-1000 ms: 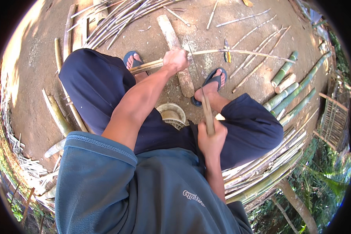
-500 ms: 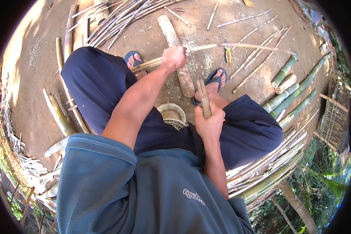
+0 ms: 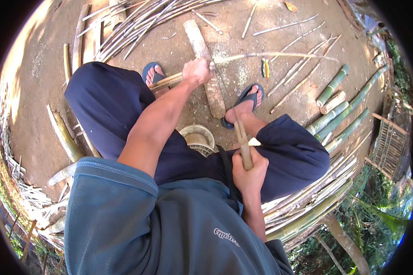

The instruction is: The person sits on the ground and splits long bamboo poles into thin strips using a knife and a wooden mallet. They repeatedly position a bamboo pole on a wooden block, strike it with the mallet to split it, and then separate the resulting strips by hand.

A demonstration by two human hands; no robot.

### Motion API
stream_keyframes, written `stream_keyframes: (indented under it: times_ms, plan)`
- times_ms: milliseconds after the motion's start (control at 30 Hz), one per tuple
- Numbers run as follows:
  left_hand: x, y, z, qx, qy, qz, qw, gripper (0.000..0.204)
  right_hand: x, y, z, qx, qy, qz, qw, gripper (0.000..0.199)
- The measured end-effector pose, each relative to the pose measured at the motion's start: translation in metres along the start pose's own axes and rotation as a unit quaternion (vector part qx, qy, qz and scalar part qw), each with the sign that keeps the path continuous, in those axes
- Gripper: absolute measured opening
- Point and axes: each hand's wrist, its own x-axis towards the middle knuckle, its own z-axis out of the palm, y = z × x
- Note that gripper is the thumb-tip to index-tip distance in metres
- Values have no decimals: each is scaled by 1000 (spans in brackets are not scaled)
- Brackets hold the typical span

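Note:
My left hand [image 3: 197, 71] is closed round a thin bamboo stick [image 3: 234, 57], pressing it over a short log [image 3: 214, 97]. The stick's long thin end bends away to the right; a thicker pale length shows to the left of my fist. My right hand [image 3: 251, 170] grips the wooden handle [image 3: 243, 145] of a long thin blade [image 3: 225, 89]. Seen edge-on, the blade runs up to the stick just right of my left hand. Whether it is a saw or a knife I cannot tell, nor whether it touches the stick.
A round tub [image 3: 198, 135] stands between my legs. Yellow-and-black handled pliers or cutters [image 3: 265, 68] lie on the dirt beyond my right foot. Bundled sticks [image 3: 140, 27] lie far left, green bamboo lengths [image 3: 332, 85] at right, and split strips [image 3: 307, 201] beside my right thigh.
My right hand has drawn the handle back toward my body, and the blade now shows as a thin line. The left hand still holds the stick at the log.

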Motion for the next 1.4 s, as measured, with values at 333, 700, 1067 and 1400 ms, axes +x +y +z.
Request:
stream_keyframes:
  times_ms: [333, 700, 1067, 1400]
  plan:
    - [7, -3, -2, 8, 2, 8, 1000, 28, 12, 11, 8, -20, -17, -36, 999, 10]
    - [-6, 4, 16, -4, -71, 14, 997, 30, 29, 32, 39, 5, 2, 12, 1000, 13]
    - [63, -13, 31, 25, -18, 60, 998, 34, 96, 61, 78, 42, 17, 18, 999, 15]
    - [110, -52, 62, -23, 46, 164, 985, 44, 150, 85, 96, 64, -24, 68, 995, 15]
